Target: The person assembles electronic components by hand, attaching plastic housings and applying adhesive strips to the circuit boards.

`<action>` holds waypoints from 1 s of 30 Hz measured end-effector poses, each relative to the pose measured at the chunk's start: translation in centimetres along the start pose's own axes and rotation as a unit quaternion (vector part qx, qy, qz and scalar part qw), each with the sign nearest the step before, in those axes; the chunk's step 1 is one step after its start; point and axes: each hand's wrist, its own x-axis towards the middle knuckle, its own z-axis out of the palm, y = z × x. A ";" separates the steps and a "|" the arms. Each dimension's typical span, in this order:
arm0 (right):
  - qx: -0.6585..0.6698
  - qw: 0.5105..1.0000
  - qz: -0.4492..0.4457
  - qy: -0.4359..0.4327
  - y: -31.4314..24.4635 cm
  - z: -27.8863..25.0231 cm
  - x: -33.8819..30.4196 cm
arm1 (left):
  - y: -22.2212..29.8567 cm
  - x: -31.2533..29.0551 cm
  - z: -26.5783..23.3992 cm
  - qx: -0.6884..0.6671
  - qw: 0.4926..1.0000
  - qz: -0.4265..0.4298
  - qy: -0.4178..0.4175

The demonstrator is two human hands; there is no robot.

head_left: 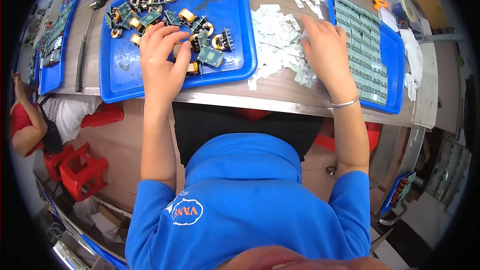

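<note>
Over the near half of the broad blue tray [235,0], the left hand [164,60] was held, its fingers spread and curved down among the small circuit boards [210,56] with their yellow-ringed coils! Whether one was gripped could not be told, the view beneath the palm being blocked. By those boards the middle of the tray was crowded, from the far left across to the right. And over on the right, the right hand [324,50] was poised at the edge of the white paper strips [272,40], fingers open, thumb held apart. Just beside it, flat green panels [365,55] were laid in rows in the narrower blue tray [395,60]. The right wrist was circled (a neat touch, that) by a silvery bangle [345,103]. Far left, a dark-handled tool [83,52] was laid on the table [235,89]
</note>
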 end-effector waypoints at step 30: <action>0.634 0.770 -0.007 -0.070 -6.0 -4.1 -3.5 | 8.5 -0.9 0.9 -0.315 0.944 0.082 -0.043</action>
